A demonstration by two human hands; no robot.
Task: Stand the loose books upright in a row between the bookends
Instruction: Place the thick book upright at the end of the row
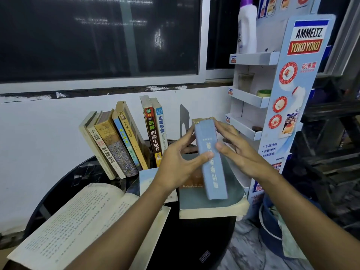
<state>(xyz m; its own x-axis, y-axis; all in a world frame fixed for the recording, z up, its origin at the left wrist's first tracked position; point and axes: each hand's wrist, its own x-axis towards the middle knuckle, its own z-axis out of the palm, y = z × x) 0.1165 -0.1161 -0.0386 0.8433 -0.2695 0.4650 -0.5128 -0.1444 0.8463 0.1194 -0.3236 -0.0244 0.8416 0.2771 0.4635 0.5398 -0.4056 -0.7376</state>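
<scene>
Head-worn view, forward and down, close.

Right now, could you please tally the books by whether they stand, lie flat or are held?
Standing or leaning in the row: 7
Lying on the table: 3 (open book, pale blue book, grey book)
Held between left hand and right hand: 1 (blue book)
Total: 11; a brown cover beneath the left hand may be another.
</scene>
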